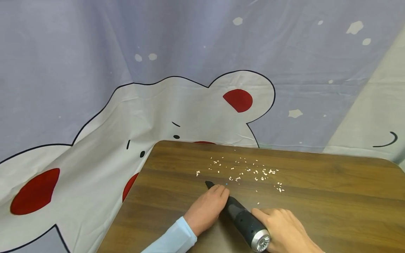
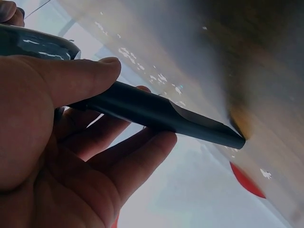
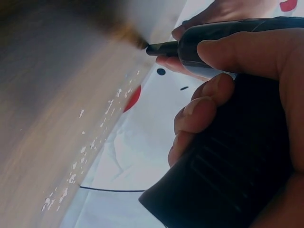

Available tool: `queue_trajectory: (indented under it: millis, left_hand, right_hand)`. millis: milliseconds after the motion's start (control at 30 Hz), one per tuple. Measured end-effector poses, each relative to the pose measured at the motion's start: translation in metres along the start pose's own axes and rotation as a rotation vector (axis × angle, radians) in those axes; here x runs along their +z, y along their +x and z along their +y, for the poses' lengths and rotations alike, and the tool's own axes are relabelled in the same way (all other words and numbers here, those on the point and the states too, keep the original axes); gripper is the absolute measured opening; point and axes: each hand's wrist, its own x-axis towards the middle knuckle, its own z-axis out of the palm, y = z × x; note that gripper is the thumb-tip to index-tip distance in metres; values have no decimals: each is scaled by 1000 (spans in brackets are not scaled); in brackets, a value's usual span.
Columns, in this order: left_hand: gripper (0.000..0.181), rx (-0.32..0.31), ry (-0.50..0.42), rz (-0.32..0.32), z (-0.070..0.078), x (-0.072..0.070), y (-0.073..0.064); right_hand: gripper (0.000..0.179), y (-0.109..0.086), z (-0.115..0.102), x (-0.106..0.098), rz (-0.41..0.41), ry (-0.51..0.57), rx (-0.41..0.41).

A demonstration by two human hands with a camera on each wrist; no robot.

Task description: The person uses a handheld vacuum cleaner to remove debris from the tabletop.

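A black handheld vacuum cleaner (image 1: 243, 218) with a silver vented end lies slantwise over the brown table, its narrow nozzle aimed to the far left. My left hand (image 1: 207, 209) holds the front, thumb and fingers around the slim nozzle (image 2: 156, 111) in the left wrist view. Lower down, my right hand (image 1: 283, 228) grips the vacuum's handle, with fingers curled round it in the right wrist view. The nozzle tip is at or very near the tabletop; contact is hard to tell. Small white scraps (image 1: 271, 172) are scattered beyond and right of the tip.
The wooden table (image 1: 341, 189) has rounded far corners. Behind it and along its left side hangs a lavender cloth (image 1: 177, 38) with white bear-like figures and red patches. One tiny blue speck (image 1: 226, 184) lies near the left hand.
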Motion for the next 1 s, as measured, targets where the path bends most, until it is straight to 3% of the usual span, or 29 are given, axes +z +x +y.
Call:
queue_trajectory:
  millis: [500, 1000]
  left_hand:
    - [33, -31, -36, -14, -17, -1, -7]
    - [40, -69, -79, -35, -33, -1, -13]
  right_hand:
    - [39, 17, -7, 8, 15, -32, -23]
    - [37, 33, -10, 15, -46, -38, -6]
